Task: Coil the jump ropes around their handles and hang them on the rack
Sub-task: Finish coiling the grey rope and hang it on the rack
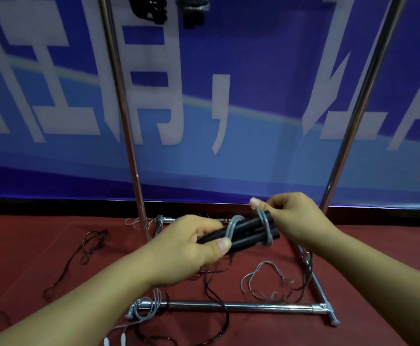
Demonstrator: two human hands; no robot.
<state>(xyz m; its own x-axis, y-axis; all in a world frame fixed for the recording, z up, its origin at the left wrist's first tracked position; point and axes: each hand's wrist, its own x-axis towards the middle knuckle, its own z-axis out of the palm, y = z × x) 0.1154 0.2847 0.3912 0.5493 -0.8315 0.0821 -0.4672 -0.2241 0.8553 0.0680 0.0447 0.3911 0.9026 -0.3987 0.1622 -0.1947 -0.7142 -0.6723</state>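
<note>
Handles [239, 233], two black ones held side by side, sit at centre frame, low, with grey rope [264, 227] already looped round them near their right end and again near the middle. The left hand [189, 248] grips the handles' left part, fingers curled under and thumb pressed on top beside a rope turn. The right hand [294, 218] pinches the rope just above the handles' right end, thumb and forefinger clamped on it.

The step in hand looks like winding. To do it well, I would keep the left thumb pinning the last turn so it cannot slip, lay each new turn touching the one before, and hold steady tension with the right hand. Slack grey rope [266, 280] lies on the red floor [41, 233] below the hands; it should feed up without snagging.

That is the main risk. The rack [129, 146] stands straight ahead, its two uprights rising either side of the hands and its base bars [229, 307] framing the loose rope. Dark ropes [91, 245] lie tangled at lower left and across the front bar, so a pulled loop could catch on them or on a bar.

Open room lies between the uprights. Coiled bundles [174, 8] already hang at the top edge of the frame, left of centre; space beside them to the right seems free.
</note>
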